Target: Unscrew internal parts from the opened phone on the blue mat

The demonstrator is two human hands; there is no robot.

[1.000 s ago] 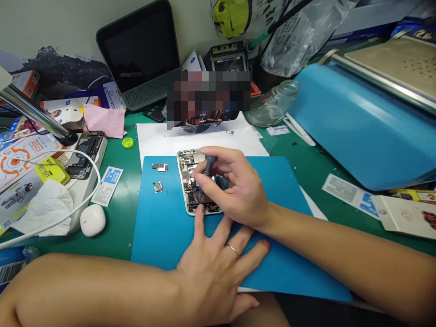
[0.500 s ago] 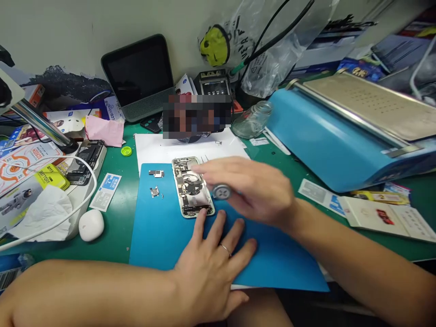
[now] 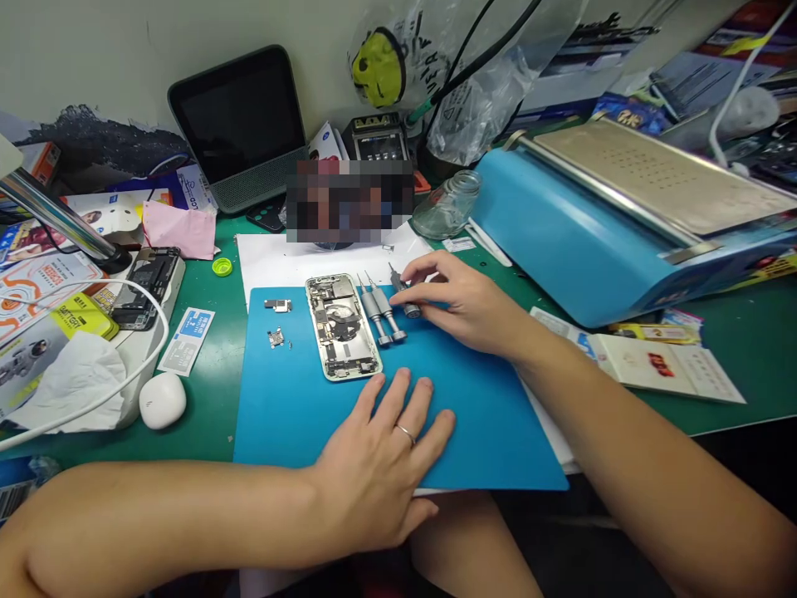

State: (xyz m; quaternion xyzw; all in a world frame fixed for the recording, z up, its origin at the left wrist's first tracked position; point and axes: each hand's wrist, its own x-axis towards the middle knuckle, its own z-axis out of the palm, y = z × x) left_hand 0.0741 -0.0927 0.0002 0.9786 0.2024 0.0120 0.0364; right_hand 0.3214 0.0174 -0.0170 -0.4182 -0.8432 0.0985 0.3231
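Note:
An opened phone (image 3: 344, 328) with bare internals lies on the blue mat (image 3: 292, 423). My left hand (image 3: 379, 461) rests flat on the mat below it, fingers spread, one fingertip at the phone's lower edge. To the phone's right, my right hand (image 3: 464, 303) has its fingers closed around a grey screwdriver (image 3: 412, 310), which lies low over the mat with its tip pointing away. Two similar screwdrivers (image 3: 378, 309) lie side by side between it and the phone. Small metal phone parts (image 3: 277, 306) sit left of the phone.
A blue machine with a metal plate (image 3: 560, 224) stands at right, a glass jar (image 3: 449, 203) beside it. A dark-screened display (image 3: 240, 116) leans at the back. Boxes, a crumpled tissue (image 3: 84, 382), a white cable and a white earbud case (image 3: 163, 400) lie at left.
My right hand has moved from over the phone to its right, bringing the screwdriver down beside the other two. My left hand stays on the mat. The view has shifted slightly.

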